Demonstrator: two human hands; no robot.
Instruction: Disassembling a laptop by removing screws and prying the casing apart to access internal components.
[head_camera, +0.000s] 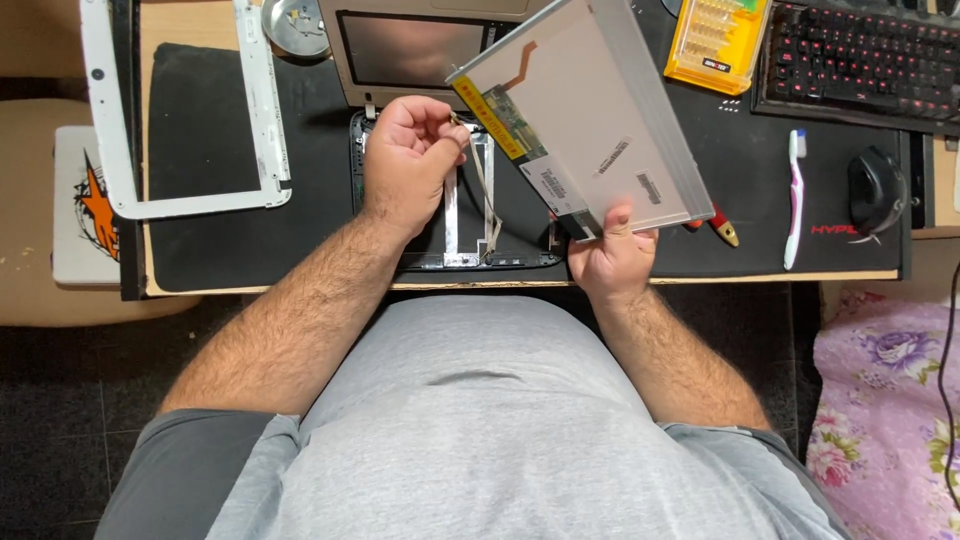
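We tilt the flat grey rectangular screen panel (590, 120) above the bench with our right hand (612, 262), fingers clamped on its lower edge; our left hand (408, 160) pinches the thin ribbon cable (485, 185), needing gentle unplugging

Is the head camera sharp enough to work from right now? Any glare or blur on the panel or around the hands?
Head view: evenly lit and mostly sharp; the screen panel shows a soft sheen but no harsh glare; the left hand pinching the thin cable is crisp; the right hand casts little shadow; the keyboard glows red; straight desk edges bow slightly near the frame's borders.
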